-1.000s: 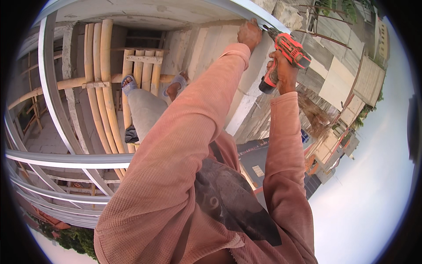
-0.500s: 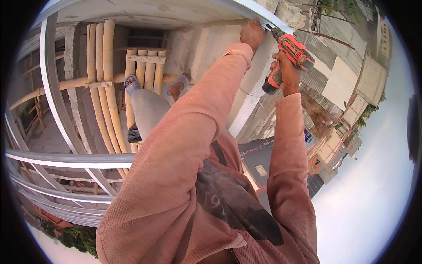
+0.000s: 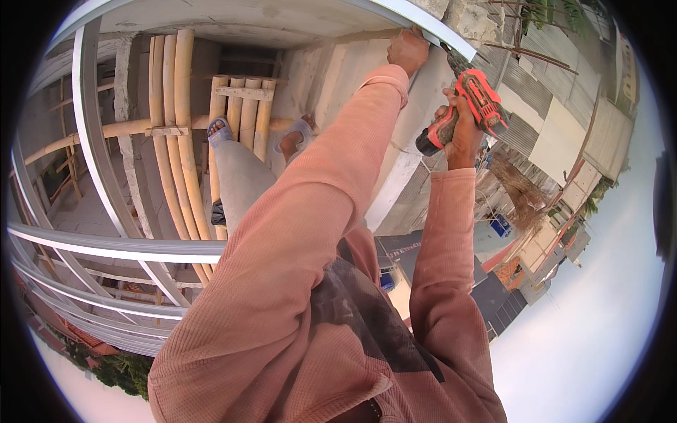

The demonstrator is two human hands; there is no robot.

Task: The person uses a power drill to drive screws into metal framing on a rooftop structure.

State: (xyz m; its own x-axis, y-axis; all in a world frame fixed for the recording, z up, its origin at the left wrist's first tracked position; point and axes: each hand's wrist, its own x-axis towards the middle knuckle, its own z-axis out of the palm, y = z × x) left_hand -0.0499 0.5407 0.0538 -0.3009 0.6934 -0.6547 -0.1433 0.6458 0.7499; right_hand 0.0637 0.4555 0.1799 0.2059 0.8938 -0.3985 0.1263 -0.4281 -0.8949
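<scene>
My right hand (image 3: 463,136) is wrapped round the handle of a red and black cordless drill (image 3: 481,100). The drill's dark chuck and tip point up toward the end of a silvery metal channel (image 3: 441,29), a small way below its edge. At the channel's underside, beside the concrete wall, my left hand (image 3: 407,51) has its fingers curled closed against the metal. Its fingertips are partly hidden, and any small part between them cannot be made out. Pink sleeves cover both arms.
Bamboo poles (image 3: 185,134) and a shorter bamboo platform (image 3: 243,113) lie under my sandalled feet, with gaps beside them. A metal frame (image 3: 127,248) crosses the left side. A whitish wall edge (image 3: 393,187) runs past my arm; rooftops lie far below at right.
The drill has drawn back from the channel, down and slightly right, and tilted more upright. My left hand stays at the channel. The whole view has shifted slightly.
</scene>
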